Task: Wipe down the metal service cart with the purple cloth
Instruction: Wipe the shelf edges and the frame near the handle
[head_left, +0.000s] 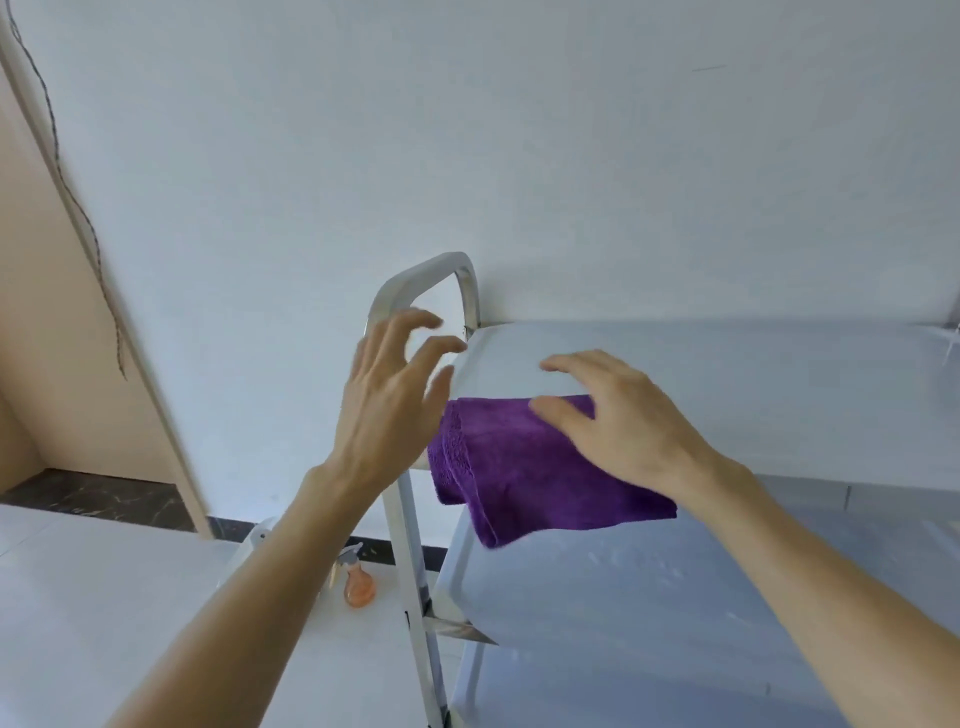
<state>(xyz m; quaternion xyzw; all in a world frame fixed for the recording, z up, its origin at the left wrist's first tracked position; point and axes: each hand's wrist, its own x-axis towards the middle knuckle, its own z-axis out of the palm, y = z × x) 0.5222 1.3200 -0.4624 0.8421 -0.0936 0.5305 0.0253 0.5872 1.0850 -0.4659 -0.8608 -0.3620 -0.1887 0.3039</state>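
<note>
The purple cloth (540, 467) lies folded on the top shelf of the metal service cart (727, 384), at the shelf's front left corner, and part of it hangs over the front edge and down toward the lower shelf (597, 597). The right hand (618, 421) is over the cloth's right part with its fingers spread and only slightly bent; the thumb lies at the cloth's back edge, and the hand grips nothing that can be seen, though whether the palm actually presses the cloth cannot be told. The left hand (395, 395) is held open in the air just left of the cloth, fingers loosely curved and apart, holding nothing; its fingertips are near the curved handle (421, 275) that rises at the cart's left end, apart from it. The handle's upright post (410, 545) runs down past the left edge of both shelves. On the white floor to the left of the cart stands a small orange spray bottle (358, 582), just beside the post and partly hidden by the left forearm. A thin cord (78, 208) hangs along the beige door frame at far left
</note>
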